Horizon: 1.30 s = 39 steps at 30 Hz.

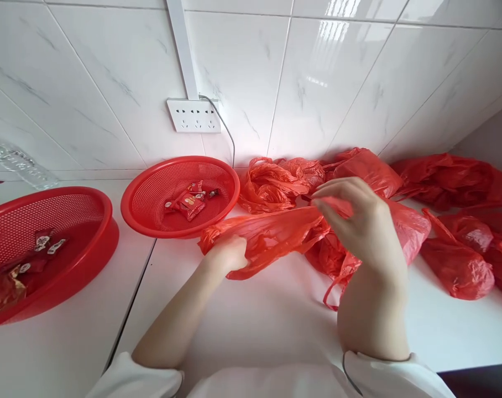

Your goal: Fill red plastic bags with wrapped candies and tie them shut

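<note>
A red plastic bag (276,235) is stretched flat between my hands above the white table. My left hand (228,254) is closed on its left end, near the round red basket. At the bag's right end, my right hand (350,213) is raised with thumb and fingertips pinched on the thin red plastic. Behind and below that hand lie more red bags, some of them filled and bulging (411,229). The round basket (130,213) holds several small red packets (191,203).
A second red basket (105,207) with packets stands at the far left, a clear plastic bottle (22,166) behind it. Filled red bags (462,268) lie at the right. A socket panel (195,116) with a grey cable is on the tiled wall.
</note>
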{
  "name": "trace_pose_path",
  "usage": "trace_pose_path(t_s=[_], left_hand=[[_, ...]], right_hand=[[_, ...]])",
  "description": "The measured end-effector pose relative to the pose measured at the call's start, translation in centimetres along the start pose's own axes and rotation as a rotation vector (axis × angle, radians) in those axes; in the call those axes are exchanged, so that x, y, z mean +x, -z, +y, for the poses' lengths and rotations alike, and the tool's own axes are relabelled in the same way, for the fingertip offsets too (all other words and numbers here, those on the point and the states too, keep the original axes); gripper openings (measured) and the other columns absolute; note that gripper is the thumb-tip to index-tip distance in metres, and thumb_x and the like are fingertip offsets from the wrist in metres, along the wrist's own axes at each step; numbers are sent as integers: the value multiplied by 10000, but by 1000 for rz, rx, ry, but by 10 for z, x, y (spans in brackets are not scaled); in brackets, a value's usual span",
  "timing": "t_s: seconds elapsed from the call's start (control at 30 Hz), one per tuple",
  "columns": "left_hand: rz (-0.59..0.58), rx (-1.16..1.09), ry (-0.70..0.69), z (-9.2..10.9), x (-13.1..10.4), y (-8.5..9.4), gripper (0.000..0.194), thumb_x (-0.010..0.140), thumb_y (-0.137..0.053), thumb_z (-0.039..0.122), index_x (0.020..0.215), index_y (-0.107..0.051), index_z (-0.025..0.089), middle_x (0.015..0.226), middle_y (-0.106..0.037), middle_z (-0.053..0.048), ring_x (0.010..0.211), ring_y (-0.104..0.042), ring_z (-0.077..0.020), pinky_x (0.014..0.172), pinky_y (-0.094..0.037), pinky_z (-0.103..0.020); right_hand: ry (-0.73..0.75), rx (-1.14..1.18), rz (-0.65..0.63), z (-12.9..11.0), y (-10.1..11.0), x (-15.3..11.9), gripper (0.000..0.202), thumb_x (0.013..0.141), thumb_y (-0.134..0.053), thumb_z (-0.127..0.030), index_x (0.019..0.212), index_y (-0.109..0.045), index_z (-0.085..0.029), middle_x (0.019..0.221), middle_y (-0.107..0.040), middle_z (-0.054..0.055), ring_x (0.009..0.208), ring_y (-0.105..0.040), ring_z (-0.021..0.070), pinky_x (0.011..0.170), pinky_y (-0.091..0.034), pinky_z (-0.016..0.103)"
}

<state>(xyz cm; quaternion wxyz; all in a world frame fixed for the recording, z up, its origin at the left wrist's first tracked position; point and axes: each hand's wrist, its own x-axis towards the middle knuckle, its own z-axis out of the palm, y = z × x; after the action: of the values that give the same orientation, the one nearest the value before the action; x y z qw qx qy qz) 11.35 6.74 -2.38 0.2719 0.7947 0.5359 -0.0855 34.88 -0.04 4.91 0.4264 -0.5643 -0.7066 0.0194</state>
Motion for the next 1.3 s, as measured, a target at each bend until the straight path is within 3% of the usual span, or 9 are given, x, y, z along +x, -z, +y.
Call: trace_pose_path(t_s=[0.17, 0.37, 0.53, 0.73, 0.87, 0.97, 1.1, 1.2, 1.3], left_hand=[[-33, -56, -10, 3, 0, -7, 109, 599, -649, 292, 619, -600, 197, 636, -648, -100, 627, -626, -304, 641, -438, -387], [-42, 108, 102, -22, -6, -9, 177, 527, -702, 275, 544, -560, 172, 563, -604, -130, 618, -627, -364, 606, -438, -447], [-143, 164, -68, -30, -25, -5, 201, 585, -642, 164, 785, -639, 178, 741, -667, -95, 662, -640, -293, 594, -455, -369], [155, 354, -505, -17, -31, -18, 273, 811, -550, 205, 1074, -615, 170, 1126, -619, -124, 1071, -590, -295, 919, -443, -422], [94, 394, -434, -43, -19, -32, 847, 622, -663, 108, 1416, -384, 208, 1519, -334, -148, 1415, -255, -361, 1124, -214, -542], [-68, 259, -290, -71, -12, -36, 1033, 642, -652, 131, 1527, -149, 301, 1608, -152, -108, 1439, -216, -363, 1099, -266, -542], [-133, -124, -301, -95, -7, -32, 847, 677, -709, 309, 1455, -378, 355, 1530, -374, -63, 1373, -371, -359, 1079, -325, -464], [8, -383, -288, -94, -9, -23, 765, 502, -840, 297, 1239, -636, 318, 1378, -562, -83, 1296, -466, -382, 1025, -383, -406], [142, -560, -243, -81, -17, -11, 498, 604, -802, 435, 1059, -721, 249, 1193, -678, -99, 1151, -584, -332, 924, -453, -360]], right_hand=[[224, -16, -727, -12, -53, -7, 187, 941, -427, -147, 927, -607, -195, 860, -654, 36, 732, -594, 146, 640, -431, 258], [73, -366, -1088, 44, -104, -23, 237, 730, -626, -127, 967, -621, -144, 862, -674, 99, 789, -645, 246, 639, -417, 295], [102, -302, -1163, 50, -98, -26, 310, 663, -649, -101, 970, -633, -140, 988, -662, 126, 883, -641, 267, 714, -461, 314], [217, 60, -1015, 35, -111, -26, 300, 834, -552, -216, 1128, -608, -197, 1162, -630, 78, 1051, -593, 207, 879, -466, 308], [176, -38, -1128, 45, -126, -41, 882, 633, -731, -255, 1446, -392, -214, 1528, -314, 143, 1361, -352, 355, 1009, -413, 442], [86, -7, -1247, 55, -129, -49, 1108, 615, -746, -261, 1543, -141, -285, 1592, -169, 114, 1380, -346, 343, 1024, -412, 426], [69, 65, -1241, 60, -128, -51, 1094, 640, -724, -204, 1542, -115, -318, 1567, -267, 92, 1387, -354, 301, 1049, -400, 382], [96, 89, -1210, 55, -130, -49, 1018, 668, -726, -217, 1531, -195, -313, 1592, -189, 103, 1388, -355, 304, 1057, -400, 399], [169, 129, -1103, 44, -128, -44, 808, 737, -721, -325, 1467, -385, -245, 1577, -228, 120, 1400, -329, 309, 1088, -370, 418]])
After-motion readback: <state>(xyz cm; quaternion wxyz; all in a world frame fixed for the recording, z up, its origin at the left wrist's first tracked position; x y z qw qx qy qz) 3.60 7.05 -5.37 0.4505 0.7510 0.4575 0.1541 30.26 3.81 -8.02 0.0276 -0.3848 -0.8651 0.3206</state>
